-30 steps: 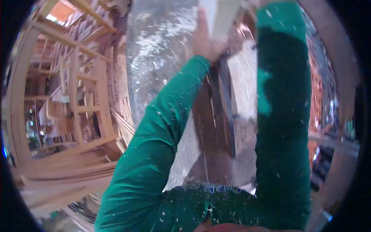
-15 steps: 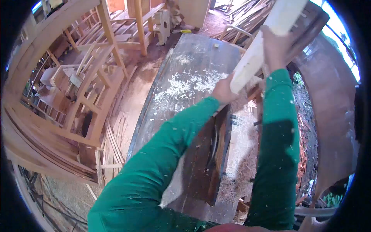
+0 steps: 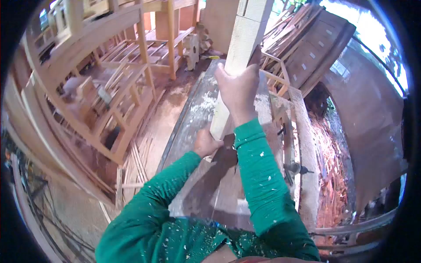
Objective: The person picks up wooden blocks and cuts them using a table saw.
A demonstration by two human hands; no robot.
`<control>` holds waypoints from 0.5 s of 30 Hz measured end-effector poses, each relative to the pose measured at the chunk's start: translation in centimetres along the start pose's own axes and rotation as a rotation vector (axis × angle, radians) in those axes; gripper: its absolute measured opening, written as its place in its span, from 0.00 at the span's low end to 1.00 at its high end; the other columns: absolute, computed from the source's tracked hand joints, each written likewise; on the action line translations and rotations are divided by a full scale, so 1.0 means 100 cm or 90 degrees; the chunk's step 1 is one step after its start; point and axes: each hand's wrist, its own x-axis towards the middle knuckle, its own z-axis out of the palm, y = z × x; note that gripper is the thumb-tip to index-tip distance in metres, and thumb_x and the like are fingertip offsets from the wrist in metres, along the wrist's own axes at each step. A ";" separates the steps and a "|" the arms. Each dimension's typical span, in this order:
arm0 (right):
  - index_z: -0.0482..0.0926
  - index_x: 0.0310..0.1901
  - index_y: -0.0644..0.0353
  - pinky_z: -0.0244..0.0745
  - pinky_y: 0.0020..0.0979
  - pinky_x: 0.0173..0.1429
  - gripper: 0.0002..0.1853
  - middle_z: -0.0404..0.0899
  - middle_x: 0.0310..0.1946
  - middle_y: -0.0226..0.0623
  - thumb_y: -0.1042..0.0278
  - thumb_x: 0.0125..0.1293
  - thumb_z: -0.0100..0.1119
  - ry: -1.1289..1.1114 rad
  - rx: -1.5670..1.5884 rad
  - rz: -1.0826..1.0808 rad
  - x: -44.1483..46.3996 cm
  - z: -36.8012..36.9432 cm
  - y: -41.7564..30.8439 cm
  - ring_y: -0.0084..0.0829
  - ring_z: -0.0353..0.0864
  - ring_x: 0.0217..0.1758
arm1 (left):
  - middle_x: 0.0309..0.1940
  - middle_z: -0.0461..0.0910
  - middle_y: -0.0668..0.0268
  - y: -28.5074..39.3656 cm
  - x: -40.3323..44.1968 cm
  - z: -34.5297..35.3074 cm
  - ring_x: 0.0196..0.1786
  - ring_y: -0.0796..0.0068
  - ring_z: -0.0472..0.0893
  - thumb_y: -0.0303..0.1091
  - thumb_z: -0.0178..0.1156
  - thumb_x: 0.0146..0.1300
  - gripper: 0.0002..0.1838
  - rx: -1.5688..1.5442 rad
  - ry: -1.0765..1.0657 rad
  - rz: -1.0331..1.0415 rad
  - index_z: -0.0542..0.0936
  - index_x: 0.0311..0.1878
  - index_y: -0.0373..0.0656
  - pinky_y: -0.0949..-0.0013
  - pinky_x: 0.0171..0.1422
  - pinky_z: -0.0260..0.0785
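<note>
A long pale wooden beam [image 3: 244, 44] rises from the middle of the view to the top edge, over a metal work table [image 3: 186, 133]. My left hand [image 3: 205, 142] grips its near, lower end. Farther up, my right hand [image 3: 240, 87] is wrapped round the beam, thumb on the left side. White wood shavings [image 3: 206, 101] lie on the table to the left of the beam. Both green sleeves carry specks of shavings.
Wooden frames [image 3: 127, 79] stand on the left, with thin strips on the floor beside the table. Boards [image 3: 318, 48] lean at the upper right. A metal fitting [image 3: 296, 168] juts out on the table's right side. Reddish shavings [image 3: 329, 175] cover the ground at right.
Both hands have moved left with the beam, which has swung from a rightward slant to nearly upright in view. The sleeves have shifted left too.
</note>
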 end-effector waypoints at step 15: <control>0.74 0.60 0.70 0.80 0.40 0.55 0.44 0.85 0.48 0.42 0.44 0.52 0.81 -0.616 -0.339 -0.148 -0.024 -0.167 -0.267 0.38 0.86 0.47 | 0.43 0.88 0.52 0.073 -0.385 -0.183 0.46 0.49 0.88 0.31 0.73 0.40 0.37 -0.111 0.076 0.075 0.83 0.62 0.48 0.53 0.49 0.80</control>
